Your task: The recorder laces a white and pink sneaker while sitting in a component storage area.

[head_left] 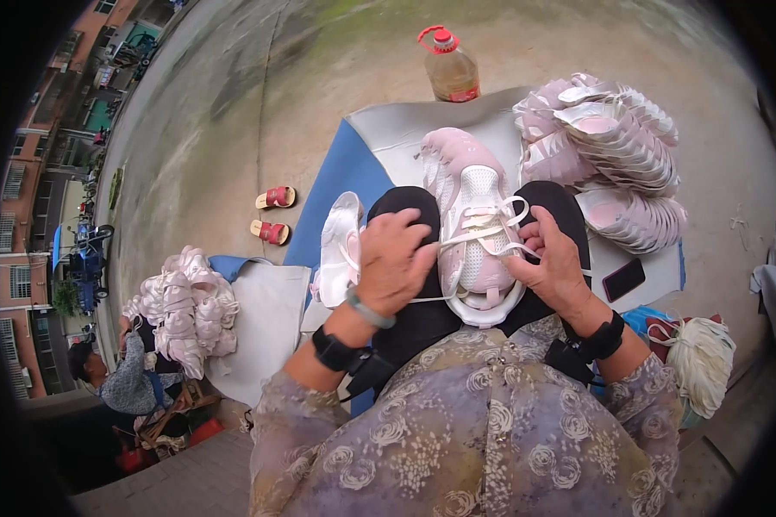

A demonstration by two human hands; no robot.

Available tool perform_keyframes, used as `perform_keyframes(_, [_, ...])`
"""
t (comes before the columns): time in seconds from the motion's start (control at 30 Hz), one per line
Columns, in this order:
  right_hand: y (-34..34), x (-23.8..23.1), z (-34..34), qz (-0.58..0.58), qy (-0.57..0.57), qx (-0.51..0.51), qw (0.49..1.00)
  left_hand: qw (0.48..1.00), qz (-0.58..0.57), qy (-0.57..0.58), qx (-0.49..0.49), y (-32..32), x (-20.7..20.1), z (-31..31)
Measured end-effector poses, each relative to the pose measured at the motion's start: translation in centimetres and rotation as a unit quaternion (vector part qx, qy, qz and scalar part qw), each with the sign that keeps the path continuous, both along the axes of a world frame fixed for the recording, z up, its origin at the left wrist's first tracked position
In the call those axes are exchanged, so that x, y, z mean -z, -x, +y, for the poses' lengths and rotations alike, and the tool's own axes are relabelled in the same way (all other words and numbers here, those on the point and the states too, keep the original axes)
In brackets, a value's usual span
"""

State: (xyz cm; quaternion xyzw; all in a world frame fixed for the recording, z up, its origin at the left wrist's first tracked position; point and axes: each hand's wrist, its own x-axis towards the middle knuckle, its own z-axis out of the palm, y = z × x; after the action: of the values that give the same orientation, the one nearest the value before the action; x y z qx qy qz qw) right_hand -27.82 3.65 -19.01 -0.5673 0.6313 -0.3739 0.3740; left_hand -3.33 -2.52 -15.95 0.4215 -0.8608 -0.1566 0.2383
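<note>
A pink and white sneaker (481,228) lies between my knees, its toe toward me, in line with other pink shoes behind it. White shoelaces (488,226) cross its tongue and loop out to the right. At that loop, my right hand (553,263) has its thumb and fingers curled around a strand of lace. My left hand (395,263) hovers over my left knee, beside the shoe, with bent fingers and a gap between thumb and forefinger. A lace strand stretches from the shoe's near end toward my left wrist. Another white shoe (342,246) rests left of my knee.
Piled pink and white shoes (616,138) stand at right, near a dark phone (623,280) and a bundle of white laces (703,366). A red-capped jug (451,65) is ahead. Red sandals (272,233), another shoe pile (190,310) and a seated person (129,375) are at left.
</note>
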Motion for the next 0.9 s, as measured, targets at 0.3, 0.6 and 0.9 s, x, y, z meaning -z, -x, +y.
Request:
perform_keyframes(0.3, [0.4,0.4,-0.1,-0.004,-0.012,-0.003,1.0,0.984,-0.033,-0.127,0.117,2.9,-3.0,0.9])
perform_keyframes(0.6, [0.1,-0.1,-0.3,-0.035,-0.028,-0.005,0.999,0.831,0.02,-0.547,0.1,-7.6,-5.1,1.6])
perform_keyframes(0.9, [0.4,-1.1,-0.7,-0.023,0.006,-0.056,0.998,0.931,-0.024,-0.32,0.173,-4.5,-11.0,1.8])
